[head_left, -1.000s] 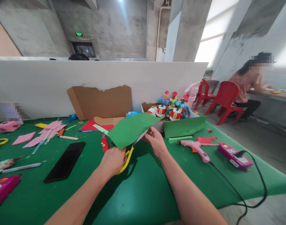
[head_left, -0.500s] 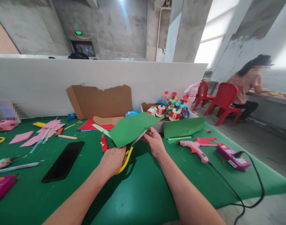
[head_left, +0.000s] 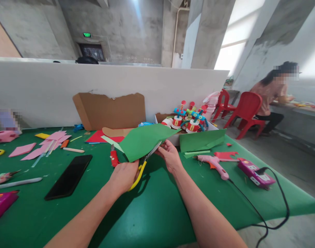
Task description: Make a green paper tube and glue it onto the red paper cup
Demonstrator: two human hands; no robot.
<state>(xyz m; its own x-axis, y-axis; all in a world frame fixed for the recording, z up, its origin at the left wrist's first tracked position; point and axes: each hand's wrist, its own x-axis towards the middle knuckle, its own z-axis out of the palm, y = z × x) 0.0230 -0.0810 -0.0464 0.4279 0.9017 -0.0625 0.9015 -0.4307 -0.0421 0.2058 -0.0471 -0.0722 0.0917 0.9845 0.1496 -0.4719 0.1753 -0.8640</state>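
Observation:
A sheet of green paper [head_left: 149, 139] is held up above the table, slightly curved. My right hand [head_left: 170, 155] pinches its near right edge between thumb and fingers. My left hand [head_left: 125, 175] is closed around the yellow handles of a pair of scissors [head_left: 139, 176], close under the paper's left corner. The metal blades lie along the paper's near edge and point towards my right fingers. Part of the handles is hidden by my left hand. A red-handled cutter [head_left: 114, 158] lies just beyond my left hand.
A black phone [head_left: 69, 177] and pink paper pieces [head_left: 54, 139] lie on the left. On the right are a pink glue gun [head_left: 213, 163], a purple power box [head_left: 256, 173] with its cable, and folded green paper [head_left: 202, 140]. Small figures [head_left: 191, 119] stand in a box behind.
Hardly anything differs. The scissor blade shows a little more plainly along the paper's edge, while both hands keep their places and grips.

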